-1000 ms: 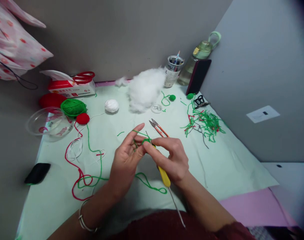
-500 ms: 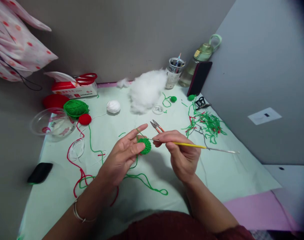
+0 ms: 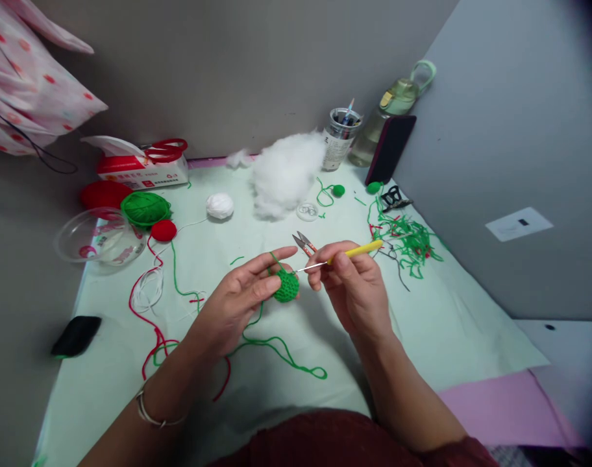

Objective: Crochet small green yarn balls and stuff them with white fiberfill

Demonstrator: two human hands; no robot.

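Observation:
Between thumb and fingers, my left hand (image 3: 250, 292) pinches a small round green crochet piece (image 3: 287, 287). Green yarn runs over its raised index finger and hangs down to the cloth. My right hand (image 3: 357, 285) grips the yellow handle of a crochet hook (image 3: 357, 251), whose thin metal shaft points left and touches the top edge of the green piece. The handle tilts up to the right. Small thread snips (image 3: 304, 244) lie just behind my right fingers, partly covered by them.
White stuffing (image 3: 289, 175), a pen cup (image 3: 341, 139), a bottle (image 3: 386, 120) and a phone (image 3: 391, 150) stand at the back. Yarn scraps (image 3: 410, 243) lie right. Left are green yarn (image 3: 146, 209), a red ball (image 3: 163, 231), a white ball (image 3: 220, 205), a plastic bowl (image 3: 65, 243) and a tissue box (image 3: 145, 170).
The yellow handle has swung upward and shows shorter, as my right hand has turned. My left hand and the green piece have shifted slightly right.

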